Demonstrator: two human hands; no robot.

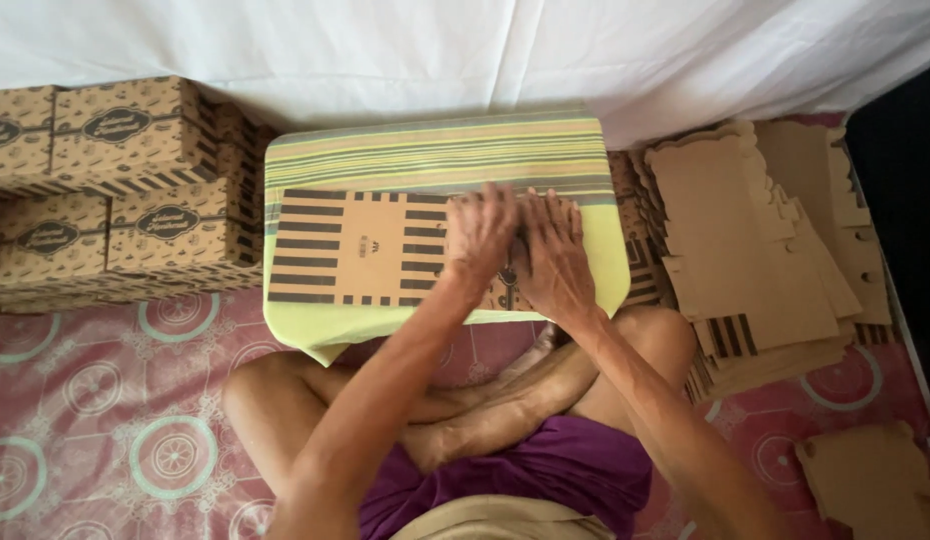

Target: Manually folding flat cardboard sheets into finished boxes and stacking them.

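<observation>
A flat brown cardboard box blank [355, 248] with black stripes lies on a low surface covered by a yellow-green striped cloth [435, 150]. My left hand [478, 235] and my right hand [555, 255] rest side by side on the blank's right part, fingers spread and pressing down on the card. Neither hand grips anything. I sit cross-legged on the floor just in front of the surface.
Folded printed cardboard boxes [115, 190] are stacked at the left. A thick pile of flat cardboard blanks [755, 250] lies at the right, with another loose blank [870, 480] at the lower right. A white sheet [465, 50] hangs behind. The floor mat [105, 420] is pink and patterned.
</observation>
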